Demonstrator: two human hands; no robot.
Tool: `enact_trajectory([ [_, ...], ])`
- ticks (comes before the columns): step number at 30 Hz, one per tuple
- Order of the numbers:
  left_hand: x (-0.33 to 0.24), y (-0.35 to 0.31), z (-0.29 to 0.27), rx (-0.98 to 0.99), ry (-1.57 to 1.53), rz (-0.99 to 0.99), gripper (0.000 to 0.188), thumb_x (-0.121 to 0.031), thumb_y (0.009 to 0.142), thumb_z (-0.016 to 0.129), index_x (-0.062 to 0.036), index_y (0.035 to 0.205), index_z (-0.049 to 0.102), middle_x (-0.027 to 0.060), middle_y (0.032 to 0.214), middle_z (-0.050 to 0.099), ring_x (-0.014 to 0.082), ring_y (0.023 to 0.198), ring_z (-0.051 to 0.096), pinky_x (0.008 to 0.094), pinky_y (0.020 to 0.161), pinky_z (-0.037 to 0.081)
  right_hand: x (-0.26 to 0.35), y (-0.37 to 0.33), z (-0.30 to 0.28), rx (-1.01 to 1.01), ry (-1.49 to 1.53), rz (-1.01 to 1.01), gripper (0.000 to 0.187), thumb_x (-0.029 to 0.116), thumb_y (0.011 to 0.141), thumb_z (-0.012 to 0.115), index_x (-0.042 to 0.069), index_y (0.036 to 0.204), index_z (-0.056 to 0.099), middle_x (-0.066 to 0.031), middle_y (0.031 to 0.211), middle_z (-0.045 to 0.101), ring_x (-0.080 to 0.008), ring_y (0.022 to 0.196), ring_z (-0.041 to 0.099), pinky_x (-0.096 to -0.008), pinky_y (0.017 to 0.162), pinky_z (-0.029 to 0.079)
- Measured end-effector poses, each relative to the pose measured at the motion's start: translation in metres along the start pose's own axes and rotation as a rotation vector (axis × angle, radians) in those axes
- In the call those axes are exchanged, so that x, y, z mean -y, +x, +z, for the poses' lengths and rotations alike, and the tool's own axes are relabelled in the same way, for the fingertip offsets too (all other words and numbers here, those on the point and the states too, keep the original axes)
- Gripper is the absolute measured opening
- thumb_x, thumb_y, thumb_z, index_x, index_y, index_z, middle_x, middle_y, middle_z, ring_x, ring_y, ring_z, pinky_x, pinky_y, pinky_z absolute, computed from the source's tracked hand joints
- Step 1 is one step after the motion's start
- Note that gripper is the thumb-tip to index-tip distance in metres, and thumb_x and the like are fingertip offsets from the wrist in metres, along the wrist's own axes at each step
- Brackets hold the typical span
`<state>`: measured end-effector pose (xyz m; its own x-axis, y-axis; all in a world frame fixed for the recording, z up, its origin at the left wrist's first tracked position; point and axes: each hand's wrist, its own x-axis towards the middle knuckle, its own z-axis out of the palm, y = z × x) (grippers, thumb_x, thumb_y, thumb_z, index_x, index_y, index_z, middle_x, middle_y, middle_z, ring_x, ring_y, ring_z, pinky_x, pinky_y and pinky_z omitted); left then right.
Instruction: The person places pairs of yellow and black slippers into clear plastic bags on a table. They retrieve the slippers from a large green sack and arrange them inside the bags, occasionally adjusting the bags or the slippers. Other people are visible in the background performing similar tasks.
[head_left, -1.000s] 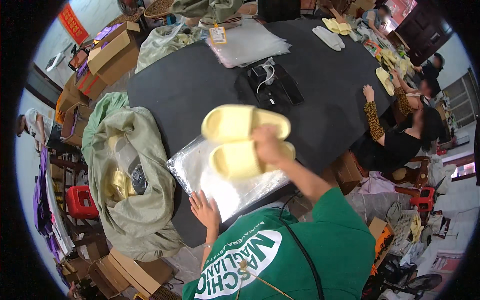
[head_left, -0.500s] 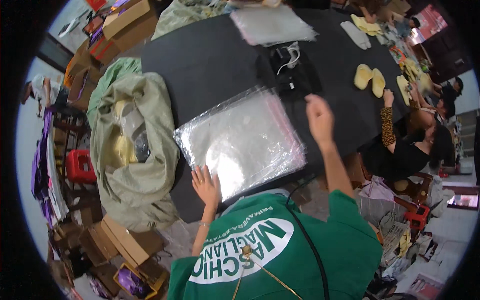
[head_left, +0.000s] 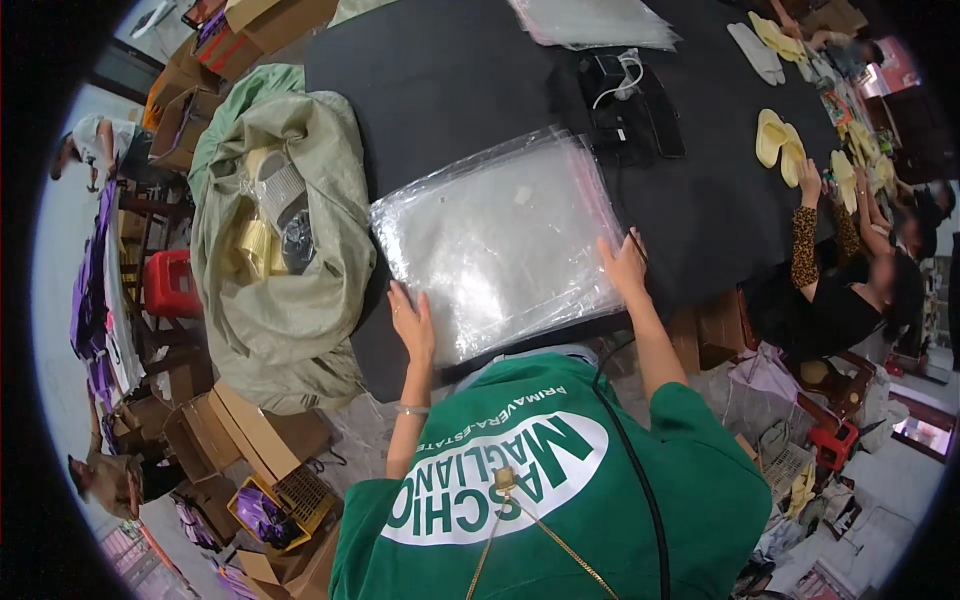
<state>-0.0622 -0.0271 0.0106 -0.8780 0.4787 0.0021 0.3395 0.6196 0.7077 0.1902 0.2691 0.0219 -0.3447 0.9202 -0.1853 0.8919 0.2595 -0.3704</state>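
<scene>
A stack of clear plastic bags (head_left: 500, 250) lies on the dark table in front of me, its right edge pinkish and its sheets slightly uneven. At its near left edge rests my left hand (head_left: 412, 322), fingers stretched out against the side. My right hand (head_left: 625, 268) is at the opposite edge, fingers extended and apart along the bags. Neither hand grasps anything that I can see. Beyond the stack, a white cable (head_left: 618, 85) lies by black devices, with a flat black phone-like object (head_left: 662, 112) beside them.
Left of the table, an open woven sack (head_left: 340, 240) holds yellow and grey slippers. More plastic bags (head_left: 600, 22) lie at the far edge. Yellow slippers (head_left: 780, 145) sit at the right, near a co-worker's hand (head_left: 809, 183). Cardboard boxes (head_left: 250, 435) and a red stool (head_left: 172, 284) stand at left.
My right hand has come down from above the table to the stack's right edge. My left hand stays at the left edge. The whole view has shifted slightly.
</scene>
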Motion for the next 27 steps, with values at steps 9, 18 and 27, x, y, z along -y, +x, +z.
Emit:
enact_trajectory([
  [9, -0.006, -0.001, -0.004, 0.028, -0.045, -0.028, 0.067, -0.025, 0.088, 0.057, 0.0116, 0.136, 0.027, 0.0317, 0.141, 0.028, 0.0411, 0.133, 0.026, 0.0425, 0.109, 0.022, -0.004, -0.019, -0.019, 0.177, 0.040, -0.042, 0.087, 0.053, 0.085, 0.050, -0.008, 0.140, 0.020, -0.0284, 0.142, 0.027, -0.0418, 0.130, 0.030, -0.0459, 0.107, 0.026],
  [18, 0.002, 0.026, -0.001, -0.011, -0.130, -0.334, 0.072, -0.038, 0.083, 0.063, 0.0112, 0.129, 0.038, 0.0301, 0.127, 0.045, 0.0379, 0.119, 0.045, 0.0397, 0.100, 0.034, 0.009, -0.003, -0.006, 0.218, 0.132, -0.062, 0.076, 0.045, 0.089, 0.049, -0.010, 0.137, 0.025, -0.0319, 0.137, 0.034, -0.0429, 0.127, 0.034, -0.0442, 0.106, 0.029],
  [27, -0.012, 0.064, -0.016, 0.363, -0.684, -0.434, 0.052, -0.035, 0.078, 0.073, 0.0064, 0.106, 0.060, 0.0100, 0.096, 0.064, 0.0143, 0.085, 0.059, 0.0277, 0.074, 0.047, 0.000, 0.012, 0.003, 0.091, 0.057, -0.109, 0.079, 0.051, 0.083, 0.057, -0.009, 0.131, 0.037, -0.0294, 0.128, 0.043, -0.0408, 0.120, 0.041, -0.0438, 0.102, 0.032],
])
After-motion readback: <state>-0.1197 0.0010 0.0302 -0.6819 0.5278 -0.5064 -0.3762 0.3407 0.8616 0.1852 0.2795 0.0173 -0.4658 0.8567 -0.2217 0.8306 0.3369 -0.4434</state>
